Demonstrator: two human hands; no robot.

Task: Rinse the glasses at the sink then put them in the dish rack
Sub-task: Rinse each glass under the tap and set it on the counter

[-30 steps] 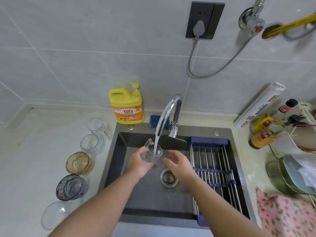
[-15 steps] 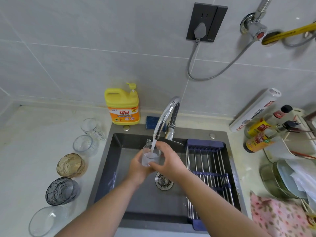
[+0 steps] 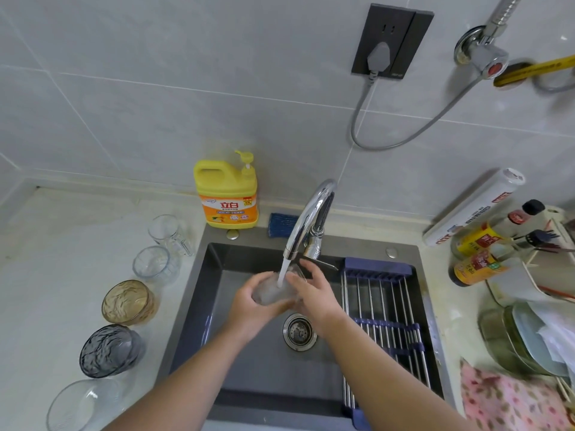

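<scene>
Glass [image 3: 268, 293] in left hand [image 3: 249, 309] — under faucet [image 3: 311, 213]

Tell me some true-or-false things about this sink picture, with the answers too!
1. Water runs from the tap onto a glass. True.
2. Only one hand holds the glass. False: the left hand and the right hand both hold it.
3. Five glasses stand on the counter left of the sink. True.
4. The soap bottle is blue. False: it is yellow.
5. A glass lies in the rack. False: none is there yet.
</scene>
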